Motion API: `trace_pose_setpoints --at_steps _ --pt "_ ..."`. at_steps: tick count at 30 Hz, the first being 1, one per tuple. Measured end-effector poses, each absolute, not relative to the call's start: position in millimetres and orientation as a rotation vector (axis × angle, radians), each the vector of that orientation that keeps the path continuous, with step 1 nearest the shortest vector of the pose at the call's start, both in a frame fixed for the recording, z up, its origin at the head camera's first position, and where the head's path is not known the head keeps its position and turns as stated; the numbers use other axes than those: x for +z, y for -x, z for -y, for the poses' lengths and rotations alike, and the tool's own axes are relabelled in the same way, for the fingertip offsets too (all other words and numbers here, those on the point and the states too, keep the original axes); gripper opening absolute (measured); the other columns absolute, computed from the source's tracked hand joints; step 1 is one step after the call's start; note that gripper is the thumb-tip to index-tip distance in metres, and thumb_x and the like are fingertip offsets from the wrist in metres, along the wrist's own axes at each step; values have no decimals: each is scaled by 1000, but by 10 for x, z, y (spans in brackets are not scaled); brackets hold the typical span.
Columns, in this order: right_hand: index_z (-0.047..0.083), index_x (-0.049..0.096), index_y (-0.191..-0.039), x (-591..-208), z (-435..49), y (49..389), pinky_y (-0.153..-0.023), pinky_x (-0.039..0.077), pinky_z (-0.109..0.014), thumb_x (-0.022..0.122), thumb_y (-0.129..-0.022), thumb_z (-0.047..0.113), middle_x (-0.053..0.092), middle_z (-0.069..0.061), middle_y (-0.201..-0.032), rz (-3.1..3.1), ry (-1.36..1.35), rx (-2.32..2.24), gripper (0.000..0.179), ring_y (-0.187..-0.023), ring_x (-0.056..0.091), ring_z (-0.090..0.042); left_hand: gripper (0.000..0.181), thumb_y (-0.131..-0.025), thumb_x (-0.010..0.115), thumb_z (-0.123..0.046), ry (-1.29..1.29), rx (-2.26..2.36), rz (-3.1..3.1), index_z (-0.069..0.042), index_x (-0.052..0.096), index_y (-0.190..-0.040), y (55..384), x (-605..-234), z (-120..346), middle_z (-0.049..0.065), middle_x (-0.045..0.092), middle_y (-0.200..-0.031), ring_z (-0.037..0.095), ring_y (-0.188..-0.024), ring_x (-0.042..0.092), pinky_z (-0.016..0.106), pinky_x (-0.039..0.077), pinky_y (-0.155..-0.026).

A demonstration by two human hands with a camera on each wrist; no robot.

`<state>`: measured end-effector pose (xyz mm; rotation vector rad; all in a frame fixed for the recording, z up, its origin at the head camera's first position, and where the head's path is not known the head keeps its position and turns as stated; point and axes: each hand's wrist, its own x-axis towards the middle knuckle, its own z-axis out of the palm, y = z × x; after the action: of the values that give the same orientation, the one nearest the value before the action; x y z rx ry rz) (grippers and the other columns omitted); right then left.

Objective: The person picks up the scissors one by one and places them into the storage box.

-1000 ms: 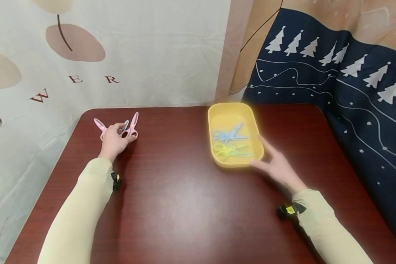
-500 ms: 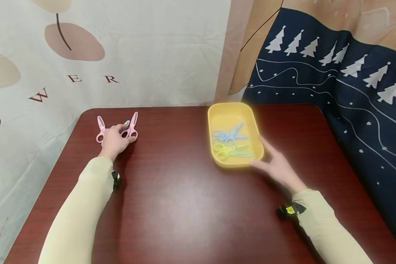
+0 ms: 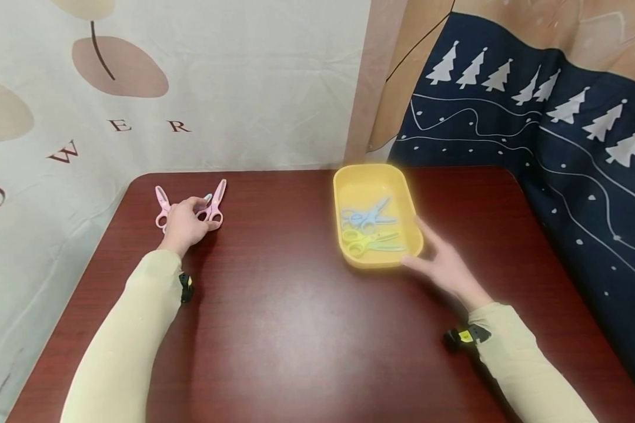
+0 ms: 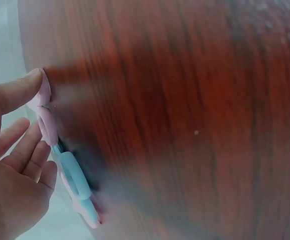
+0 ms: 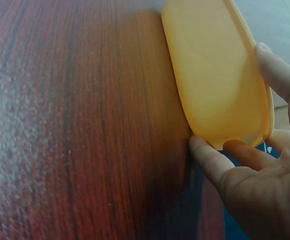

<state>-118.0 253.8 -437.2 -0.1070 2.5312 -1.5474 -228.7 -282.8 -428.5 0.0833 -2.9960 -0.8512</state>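
In the head view, my left hand (image 3: 185, 226) pinches pink scissors (image 3: 215, 205) near the far left of the table. Its thumb presses the handle loops, and a light-blue part (image 4: 76, 175) shows below the pink loops in the left wrist view. More pink scissors (image 3: 162, 207) stick out on the hand's left side, partly hidden by it. My right hand (image 3: 444, 264) grips the near right corner of a yellow tray (image 3: 373, 176), thumb on the rim and fingers against the wall. Blue scissors (image 3: 370, 218) and yellow-green scissors (image 3: 370, 242) lie inside the tray.
Both hands work above a dark red-brown wooden table (image 3: 275, 305). A pale printed cloth (image 3: 264, 88) hangs behind it, and a navy cloth with white trees (image 3: 471, 117) hangs at the back right.
The pink scissors left of my left hand swung more upright early on. Since half a second ago, the pinched pair has shifted slightly right. My right hand and the tray stay put.
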Motion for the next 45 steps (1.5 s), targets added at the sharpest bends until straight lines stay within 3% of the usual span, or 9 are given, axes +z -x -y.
trace_pose_setpoints --at_steps 15,26,30,34,37,41,45 --pt "46 19 -162 -4328 -2533 1163 -123 27 -54 83 -89 31 25 9 -168 -2522 85 -1545 98 -153 31 -25 63 -79 84 -5 28 -949 3014 7 55 -133 2236 -4204 2695 32 56 -136 46 -122 53 58 40 -105" --pt "48 17 -161 -4336 -2548 1166 -122 28 -54 82 -89 30 24 11 -169 -2497 74 -1565 99 -153 32 -24 66 -78 84 -1 90 -981 3023 3 57 -138 2213 -4188 2629 29 56 -130 42 -112 56 53 45 -97" --pt "48 19 -161 -4347 -2545 1173 -122 29 -53 82 -89 30 25 10 -169 -2507 89 -1564 97 -152 34 -25 69 -79 84 -2 75 -997 3036 1 55 -142 2205 -4197 2633 29 53 -143 41 -110 57 50 45 -93" --pt "44 18 -163 -4354 -2546 1177 -122 29 -53 82 -89 32 24 8 -169 -2520 96 -1549 99 -151 34 -26 71 -79 84 -4 81 -992 3033 1 54 -142 2187 -4201 2617 29 41 -157 45 -125 54 54 44 -102" --pt "42 17 -163 -4350 -2545 1172 -122 29 -53 83 -89 33 23 8 -169 -2516 90 -1550 100 -152 34 -26 71 -78 83 -1 122 -989 3007 3 53 -141 2173 -4200 2590 30 46 -152 46 -131 49 56 41 -106" --pt "45 18 -162 -4344 -2540 1166 -122 29 -53 83 -89 33 23 9 -169 -2513 89 -1555 99 -152 34 -26 69 -78 80 3 157 -998 2970 5 51 -141 2153 -4202 2560 31 58 -136 44 -117 54 53 43 -98" --pt "48 17 -161 -4340 -2536 1158 -122 29 -54 82 -89 32 23 10 -169 -2507 82 -1557 98 -151 34 -26 67 -82 78 4 161 -1040 2949 4 49 -142 2120 -4199 2537 31 60 -132 44 -113 58 53 45 -96"
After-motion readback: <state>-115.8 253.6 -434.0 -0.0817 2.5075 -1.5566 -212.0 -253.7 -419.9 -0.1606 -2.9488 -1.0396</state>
